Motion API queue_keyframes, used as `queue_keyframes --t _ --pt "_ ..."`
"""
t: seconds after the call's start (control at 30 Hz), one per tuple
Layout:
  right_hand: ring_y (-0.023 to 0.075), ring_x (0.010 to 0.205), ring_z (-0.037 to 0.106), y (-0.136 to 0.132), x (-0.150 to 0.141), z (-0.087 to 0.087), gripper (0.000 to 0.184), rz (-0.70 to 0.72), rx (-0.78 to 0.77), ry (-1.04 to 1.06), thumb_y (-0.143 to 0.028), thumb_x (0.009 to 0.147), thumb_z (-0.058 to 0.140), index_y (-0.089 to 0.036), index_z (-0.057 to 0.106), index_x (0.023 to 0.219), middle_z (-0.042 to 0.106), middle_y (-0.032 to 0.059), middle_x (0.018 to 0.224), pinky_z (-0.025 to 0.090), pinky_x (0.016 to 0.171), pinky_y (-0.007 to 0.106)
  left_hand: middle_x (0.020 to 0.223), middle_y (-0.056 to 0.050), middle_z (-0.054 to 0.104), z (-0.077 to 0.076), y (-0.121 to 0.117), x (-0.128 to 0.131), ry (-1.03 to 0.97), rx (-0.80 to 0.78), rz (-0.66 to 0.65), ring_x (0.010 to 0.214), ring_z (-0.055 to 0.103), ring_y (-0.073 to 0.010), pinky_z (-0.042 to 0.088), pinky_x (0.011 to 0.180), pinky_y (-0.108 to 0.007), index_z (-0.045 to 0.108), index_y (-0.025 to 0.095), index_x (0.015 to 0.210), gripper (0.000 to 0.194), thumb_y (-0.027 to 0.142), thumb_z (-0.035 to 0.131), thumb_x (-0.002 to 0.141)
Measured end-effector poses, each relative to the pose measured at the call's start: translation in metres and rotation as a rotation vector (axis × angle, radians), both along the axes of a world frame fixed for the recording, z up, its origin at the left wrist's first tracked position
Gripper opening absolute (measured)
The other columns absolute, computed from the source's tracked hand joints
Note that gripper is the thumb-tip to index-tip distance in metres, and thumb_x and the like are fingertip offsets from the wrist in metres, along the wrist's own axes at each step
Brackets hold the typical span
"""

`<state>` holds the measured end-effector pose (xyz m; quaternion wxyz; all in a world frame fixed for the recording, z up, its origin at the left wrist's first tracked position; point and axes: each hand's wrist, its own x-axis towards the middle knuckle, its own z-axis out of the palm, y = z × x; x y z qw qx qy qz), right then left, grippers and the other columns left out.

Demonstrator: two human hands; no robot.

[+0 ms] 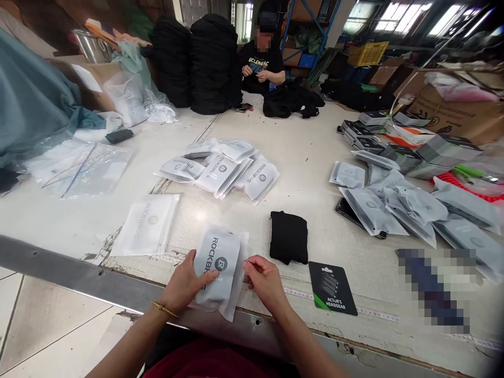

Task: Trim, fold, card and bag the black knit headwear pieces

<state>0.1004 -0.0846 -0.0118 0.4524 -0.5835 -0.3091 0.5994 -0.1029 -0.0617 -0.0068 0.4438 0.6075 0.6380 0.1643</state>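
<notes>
A grey ROCKBROS pouch [219,262] lies at the table's front edge. My left hand [184,283] presses down on its left side, thumb across the lower part. My right hand [264,281] pinches the pouch's right edge, fingers closed on the flap. Just right of the pouch lies a folded black cloth [289,237]. In front of that cloth sits a black card [332,289] printed with HEADGEAR.
A stack of flat white bags [148,224] lies left of the pouch. Filled grey pouches [224,169] are heaped mid-table, with several more at the right [397,207]. A person [260,63] sits at the far end beside tall black stacks [214,63]. Cardboard boxes [452,113] stand far right.
</notes>
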Motion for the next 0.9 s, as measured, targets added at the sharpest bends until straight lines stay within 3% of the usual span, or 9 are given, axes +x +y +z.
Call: queue_keyframes --t 0.13,0.2,0.3,0.5,0.67,0.8,0.9 --pt "0.0128 0.063 0.058 -0.004 0.001 0.008 0.023 0.065 -0.013 0.266 -0.038 0.065 0.07 -0.017 0.064 0.072 0.062 -0.0003 0.068 0.051 0.059 0.026 0.094 -0.007 0.067 -0.001 0.002 0.002 -0.084 -0.001 0.071 0.084 0.064 -0.0261 0.05 0.07 -0.036 0.049 0.019 0.104 0.054 0.053 0.066 0.066" --pt "0.0138 0.061 0.06 -0.005 0.001 0.006 0.027 0.061 -0.084 0.337 -0.037 0.065 0.071 -0.018 0.064 0.081 0.064 0.0004 0.073 0.051 0.055 0.027 0.094 -0.006 0.068 0.001 0.001 0.002 -0.218 -0.072 0.057 0.084 0.065 -0.0253 0.051 0.068 -0.034 0.051 0.018 0.104 0.053 0.05 0.068 0.065" --pt "0.0147 0.06 0.059 -0.005 0.0 0.001 0.033 0.068 -0.103 0.187 -0.035 0.062 0.073 -0.019 0.062 0.09 0.065 0.001 0.08 0.049 0.047 0.025 0.094 -0.006 0.069 0.004 -0.002 0.003 -0.404 -0.151 0.02 0.083 0.065 -0.0247 0.053 0.068 -0.033 0.053 0.018 0.103 0.049 0.044 0.07 0.066" --pt "0.0248 0.085 0.063 -0.003 -0.005 0.012 0.034 0.168 0.018 0.019 -0.023 0.06 0.073 -0.02 0.065 0.093 0.07 0.0028 0.088 0.051 0.074 0.033 0.097 -0.005 0.069 0.011 -0.007 0.007 -0.512 -0.134 -0.055 0.086 0.064 -0.0238 0.054 0.072 -0.035 0.052 0.017 0.108 0.053 0.038 0.074 0.064" --pt "0.0265 0.087 0.064 -0.004 -0.007 0.03 0.036 0.205 -0.004 0.114 -0.03 0.062 0.071 -0.019 0.066 0.096 0.071 0.0039 0.092 0.051 0.075 0.035 0.102 -0.007 0.066 0.009 -0.007 0.008 -0.581 -0.139 -0.077 0.09 0.062 -0.0254 0.053 0.075 -0.037 0.049 0.016 0.112 0.059 0.037 0.075 0.063" --pt "0.0268 0.085 0.065 -0.005 -0.009 0.029 0.038 0.215 -0.057 0.211 -0.03 0.06 0.074 -0.018 0.066 0.095 0.071 0.0055 0.091 0.051 0.076 0.037 0.104 -0.009 0.066 0.006 -0.008 0.01 -0.549 -0.107 -0.06 0.093 0.062 -0.026 0.051 0.078 -0.037 0.049 0.016 0.113 0.055 0.043 0.068 0.07" --pt "0.027 0.092 0.063 -0.006 -0.01 0.029 0.051 0.176 0.003 0.191 -0.026 0.055 0.078 -0.019 0.062 0.102 0.069 0.0053 0.097 0.05 0.081 0.038 0.112 -0.009 0.063 0.007 -0.009 0.012 -0.497 -0.047 -0.081 0.103 0.058 -0.0262 0.048 0.086 -0.037 0.048 0.016 0.117 0.051 0.045 0.06 0.077"
